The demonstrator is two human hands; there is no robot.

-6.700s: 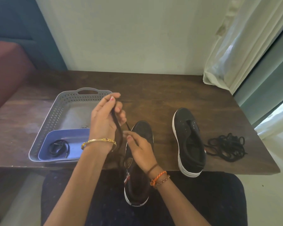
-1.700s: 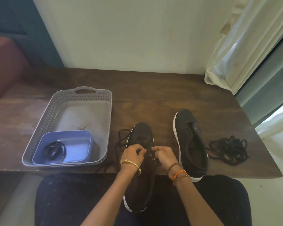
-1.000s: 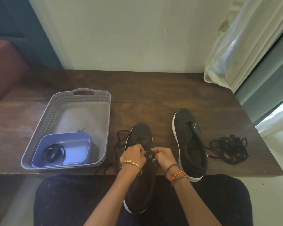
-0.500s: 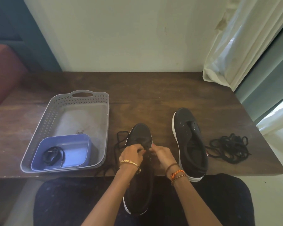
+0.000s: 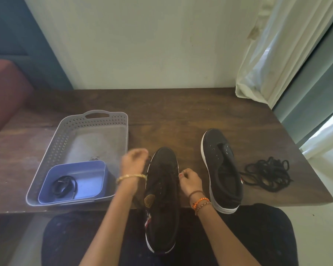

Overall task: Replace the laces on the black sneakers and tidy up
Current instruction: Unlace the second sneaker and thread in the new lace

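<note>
The black canvas sneaker (image 5: 162,191) lay across lap and counter (image 5: 181,116) edge; both hands' grips, left (image 5: 134,162) and right (image 5: 189,182), pinched lace ends, apparently. Even, outward tension would seat the crossing flat.

Legible text: none. Only candidate marking: small brown shield-shaped patch (image 5: 149,200) on left side of near black canvas sneaker w/ white sole (image 5: 162,198), which overhangs near edge of dark wooden table (image 5: 181,116); any lettering on patch too small/blurred to read. Small red-white tag (image 5: 146,223) lower on same sneaker, unreadable. Red-white tag (image 5: 242,181) at right side of far-right black sneaker (image 5: 221,169), unreadable.
</note>
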